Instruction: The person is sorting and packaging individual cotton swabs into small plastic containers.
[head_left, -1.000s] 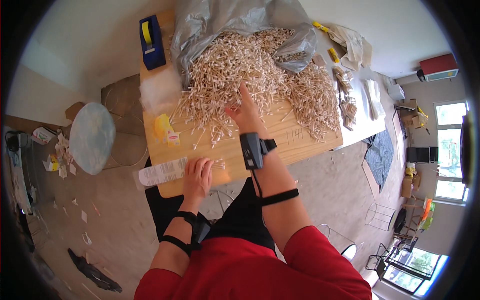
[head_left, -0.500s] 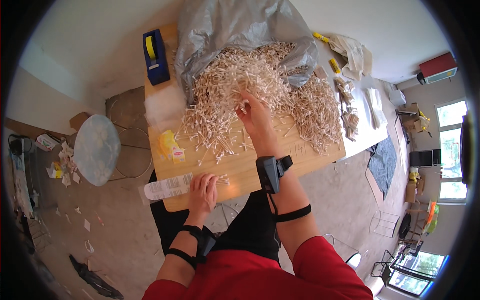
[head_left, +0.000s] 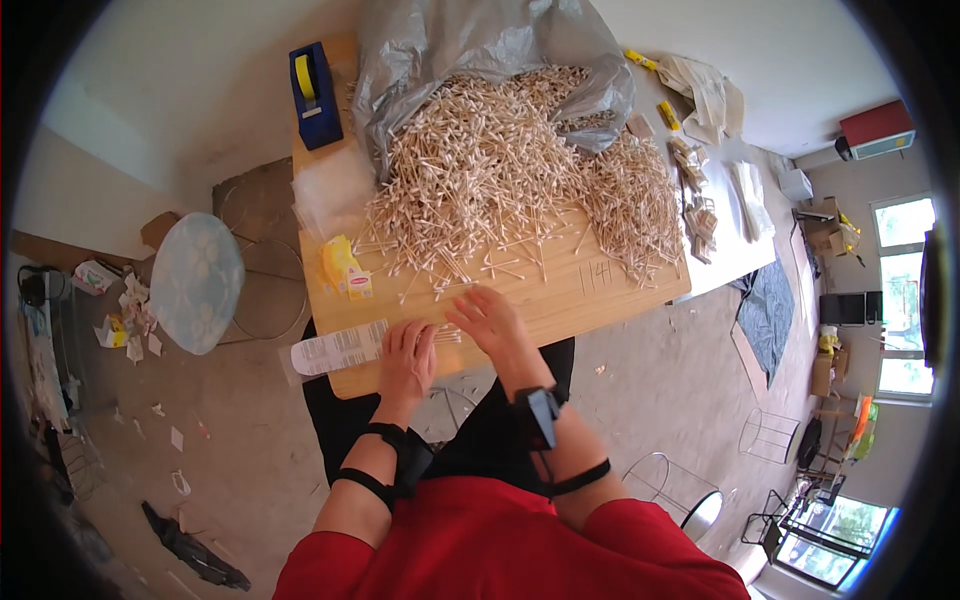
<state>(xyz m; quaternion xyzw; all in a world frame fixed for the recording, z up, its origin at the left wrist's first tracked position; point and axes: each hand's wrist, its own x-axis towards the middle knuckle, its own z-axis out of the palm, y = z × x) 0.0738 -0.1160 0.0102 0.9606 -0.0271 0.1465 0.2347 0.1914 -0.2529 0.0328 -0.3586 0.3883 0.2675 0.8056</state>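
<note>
My left hand (head_left: 406, 358) is closed over a small bunch of cotton swabs (head_left: 448, 335) at the table's near edge. Their tips stick out to the right of its fingers. A long printed white strip with a rounded end (head_left: 335, 350) runs out from under that hand to the left. Just right of the bunch, my right hand (head_left: 490, 320) has its fingers curled together, and what they hold, if anything, is too small to make out. Beyond both hands lies a big heap of loose cotton swabs (head_left: 480, 170), spilling from a grey plastic bag (head_left: 430, 50).
A blue tape dispenser (head_left: 316, 98) stands at the far left. Clear plastic bags (head_left: 335, 192) and a yellow packet (head_left: 338, 262) lie on the left side of the wooden table (head_left: 560, 290). Bundled swabs (head_left: 698, 225) sit at the right. A round stool (head_left: 197, 283) is on the floor.
My right hand has come back from the heap of swabs toward me, down beside my left hand. The left hand stays on the bunch.
</note>
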